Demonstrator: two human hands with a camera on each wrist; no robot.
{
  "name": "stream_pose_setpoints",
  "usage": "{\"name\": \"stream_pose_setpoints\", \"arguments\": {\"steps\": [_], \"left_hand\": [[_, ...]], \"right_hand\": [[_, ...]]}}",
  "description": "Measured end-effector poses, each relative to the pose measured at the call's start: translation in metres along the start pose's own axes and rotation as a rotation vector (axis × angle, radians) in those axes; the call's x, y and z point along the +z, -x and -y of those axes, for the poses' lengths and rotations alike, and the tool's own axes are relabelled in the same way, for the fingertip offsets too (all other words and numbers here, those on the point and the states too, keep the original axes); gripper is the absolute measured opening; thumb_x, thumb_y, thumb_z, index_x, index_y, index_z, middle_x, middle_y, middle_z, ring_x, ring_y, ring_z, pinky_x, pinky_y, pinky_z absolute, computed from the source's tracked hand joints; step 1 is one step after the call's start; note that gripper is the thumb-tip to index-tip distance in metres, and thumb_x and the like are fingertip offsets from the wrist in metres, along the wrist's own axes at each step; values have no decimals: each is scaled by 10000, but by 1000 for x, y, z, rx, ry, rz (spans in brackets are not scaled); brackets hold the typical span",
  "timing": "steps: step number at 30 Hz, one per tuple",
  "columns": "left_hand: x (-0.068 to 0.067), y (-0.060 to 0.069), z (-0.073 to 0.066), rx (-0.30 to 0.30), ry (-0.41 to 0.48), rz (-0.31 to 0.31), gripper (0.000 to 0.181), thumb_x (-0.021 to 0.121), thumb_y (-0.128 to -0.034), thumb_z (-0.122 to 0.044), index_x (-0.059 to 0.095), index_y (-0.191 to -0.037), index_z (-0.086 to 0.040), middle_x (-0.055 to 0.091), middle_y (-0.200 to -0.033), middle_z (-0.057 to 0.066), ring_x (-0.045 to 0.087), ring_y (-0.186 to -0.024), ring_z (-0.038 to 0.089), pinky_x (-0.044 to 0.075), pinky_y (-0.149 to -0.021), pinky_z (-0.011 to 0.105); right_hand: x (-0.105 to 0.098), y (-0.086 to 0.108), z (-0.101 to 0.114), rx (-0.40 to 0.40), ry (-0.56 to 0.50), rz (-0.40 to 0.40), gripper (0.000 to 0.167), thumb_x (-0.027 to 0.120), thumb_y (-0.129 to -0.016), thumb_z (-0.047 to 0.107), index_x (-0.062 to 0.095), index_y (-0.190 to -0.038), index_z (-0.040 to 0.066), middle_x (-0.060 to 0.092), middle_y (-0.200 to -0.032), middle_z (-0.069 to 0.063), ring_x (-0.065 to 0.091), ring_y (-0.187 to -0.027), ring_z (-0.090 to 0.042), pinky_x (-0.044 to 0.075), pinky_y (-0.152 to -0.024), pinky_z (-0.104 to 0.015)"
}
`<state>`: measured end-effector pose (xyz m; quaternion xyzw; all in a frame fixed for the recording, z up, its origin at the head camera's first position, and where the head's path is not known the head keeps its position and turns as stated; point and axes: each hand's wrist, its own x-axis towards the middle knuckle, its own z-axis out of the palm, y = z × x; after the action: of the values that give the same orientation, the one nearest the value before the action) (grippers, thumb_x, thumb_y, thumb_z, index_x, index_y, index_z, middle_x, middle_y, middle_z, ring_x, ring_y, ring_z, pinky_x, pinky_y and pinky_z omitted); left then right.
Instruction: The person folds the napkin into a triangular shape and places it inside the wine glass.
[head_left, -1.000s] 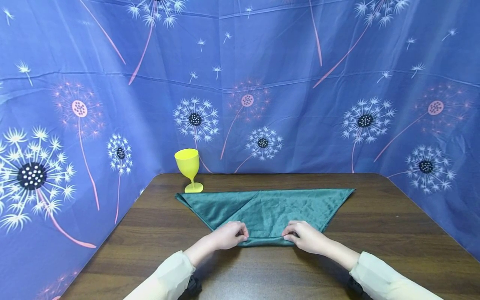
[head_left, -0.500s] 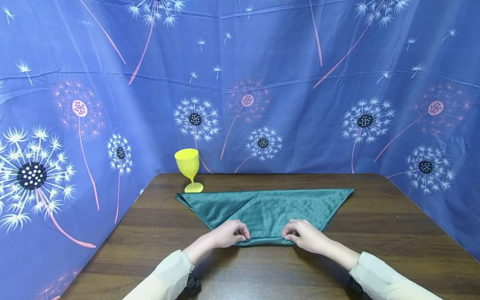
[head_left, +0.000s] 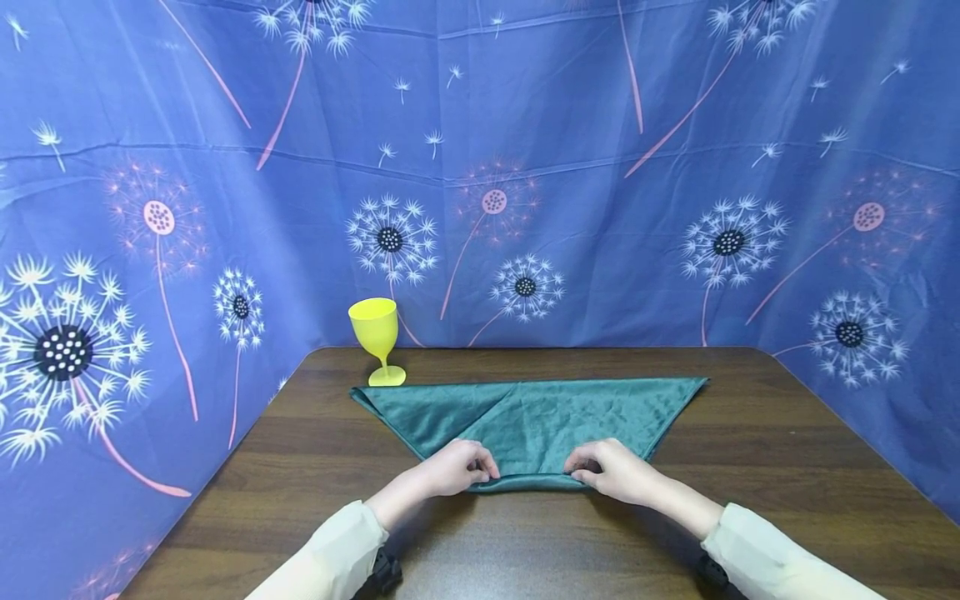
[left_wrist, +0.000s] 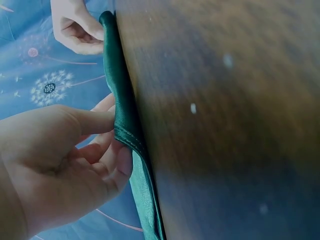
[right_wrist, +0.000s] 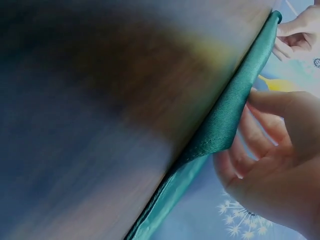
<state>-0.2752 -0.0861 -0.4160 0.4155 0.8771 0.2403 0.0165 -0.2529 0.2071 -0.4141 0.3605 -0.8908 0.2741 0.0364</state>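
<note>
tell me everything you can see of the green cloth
The green cloth looks satiny, with creases and stitching near an edge. It lies on the brown table, long edge at the far side, narrowing toward the person. Its near edge is folded over in a narrow band, pinched by the left hand and the right hand. A yellow goblet stands near its far left corner.

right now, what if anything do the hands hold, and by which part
The green cloth, by its folded near edge: left hand and right hand pinch it.
</note>
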Motion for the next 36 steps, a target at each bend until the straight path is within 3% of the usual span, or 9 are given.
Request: {"name": "stream_pose_setpoints", "arguments": {"steps": [6,12,16,22,29,36], "left_hand": [[2,0,2,-16,11,-16,81,663,-837,-19,686,-811,-93,700,-810,-14,583,-743,12,473,-675,167],[0,1,2,-36,-3,-5,91,646,-851,-31,691,-808,-98,698,-808,-31,555,-738,-11,453,-679,153],[-1,4,1,-27,-10,15,35,679,-845,-129,699,-833,-104,682,-813,-29,527,-688,-8,443,-650,135],[-3,4,0,-68,13,44,161,784,-748,-179,689,-861,-116,668,-831,-34,497,-652,-3,428,-619,134],[-4,3,-1,-56,-11,37,66,720,-806,-118,687,-863,-124,678,-832,-43,532,-686,28,437,-642,147],[-3,4,-1,-34,-5,17,109,684,-833,-96,668,-941,-91,676,-826,-2,578,-742,67,463,-693,168]], "right_hand": [[1,3,1,-72,69,-22,75,640,-885,166,706,-853,148,655,-813,96,562,-729,14,484,-618,-224],[1,3,0,-88,71,-5,71,660,-872,205,713,-848,164,625,-813,115,565,-748,6,486,-635,-232],[1,2,0,-76,45,8,87,693,-844,258,708,-837,173,616,-809,110,561,-745,-15,490,-644,-229],[-1,2,-1,-25,30,33,158,739,-789,318,689,-852,181,624,-840,91,564,-774,-65,494,-677,-249],[0,1,-3,-21,34,27,184,771,-758,269,650,-847,162,611,-832,81,559,-756,-58,492,-672,-239],[2,2,-3,-22,25,18,185,769,-764,233,631,-854,149,604,-809,87,557,-733,-43,488,-649,-229]]}}
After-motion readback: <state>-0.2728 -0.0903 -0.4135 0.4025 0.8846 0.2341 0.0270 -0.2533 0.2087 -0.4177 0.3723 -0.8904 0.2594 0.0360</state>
